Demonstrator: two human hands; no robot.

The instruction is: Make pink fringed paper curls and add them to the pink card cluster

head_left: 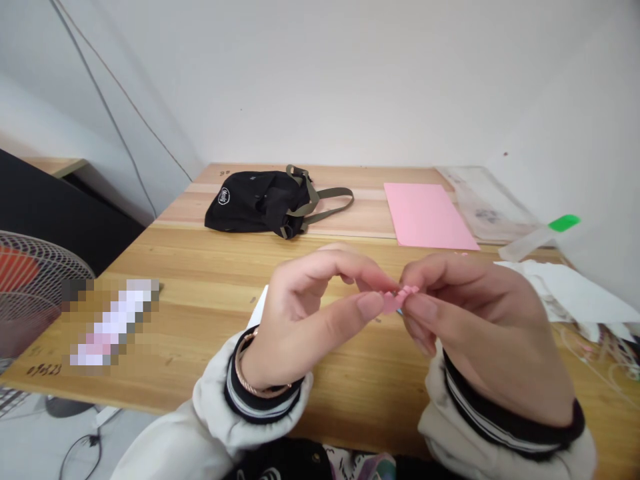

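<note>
A small pink paper piece [391, 304] with a curled or fringed edge is held up above the wooden table, between both hands. My left hand [320, 313] pinches its left part between thumb and index finger. On the other side, my right hand [475, 327] pinches the frilled right end with thumb and fingers. A thin bluish item shows just under the fingertips, mostly hidden. Part of a white sheet [259, 308] lies behind my left wrist.
The wooden table [200, 267] bears a black bag [250, 203], a pink sheet [430, 215], a clear plastic sleeve [493, 203], a green-capped translucent bottle [537, 239] and white papers with strings [575, 293]. A blurred-out item lies left; a fan [37, 287] stands beyond the left edge.
</note>
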